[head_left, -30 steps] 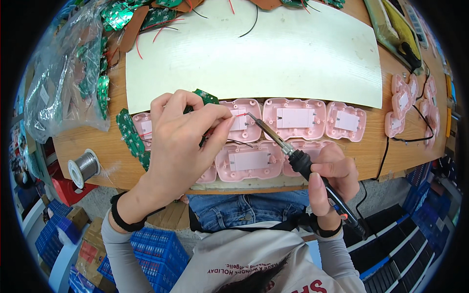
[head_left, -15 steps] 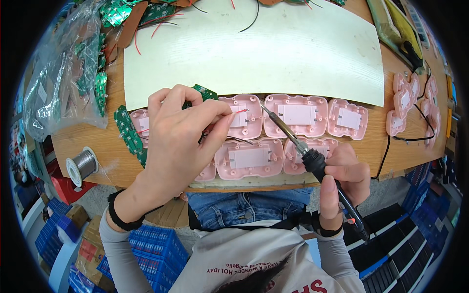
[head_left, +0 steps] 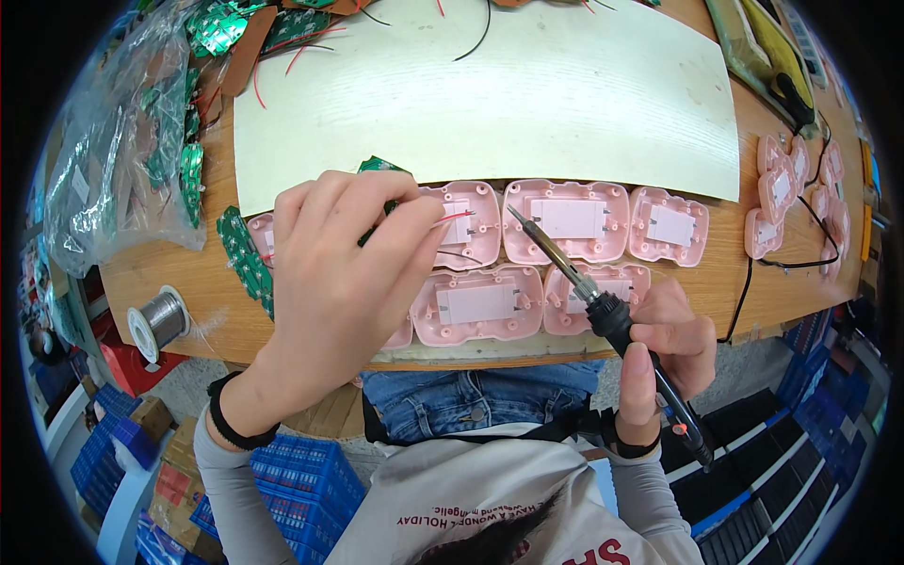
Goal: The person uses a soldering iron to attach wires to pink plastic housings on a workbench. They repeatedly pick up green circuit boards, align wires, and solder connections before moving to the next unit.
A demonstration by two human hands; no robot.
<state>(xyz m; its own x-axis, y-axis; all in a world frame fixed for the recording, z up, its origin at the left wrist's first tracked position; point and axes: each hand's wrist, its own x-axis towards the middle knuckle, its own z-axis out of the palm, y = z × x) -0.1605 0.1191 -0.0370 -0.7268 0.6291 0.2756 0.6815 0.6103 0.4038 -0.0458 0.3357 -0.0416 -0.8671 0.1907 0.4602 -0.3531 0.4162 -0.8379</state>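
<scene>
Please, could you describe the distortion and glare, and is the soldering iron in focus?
In the head view, the edges of the sheet bow and the picture's corners are black; head view, the bag and circuit boards glint; head view, the iron looks fairly sharp.

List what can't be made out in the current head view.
Head view:
Green circuit board: mostly hidden by the left hand.
Leftmost pink shell: largely covered by that hand.
Red wire at that hand: end too fine to tell if soldered.
Upper-left board pile: cut off by the top edge.

Passage: across pale board [head_left: 485,104] | Obstacles: 2 rows of pink shells [head_left: 567,220], soldering iron [head_left: 614,322] above, cable [head_left: 749,282] right
</scene>
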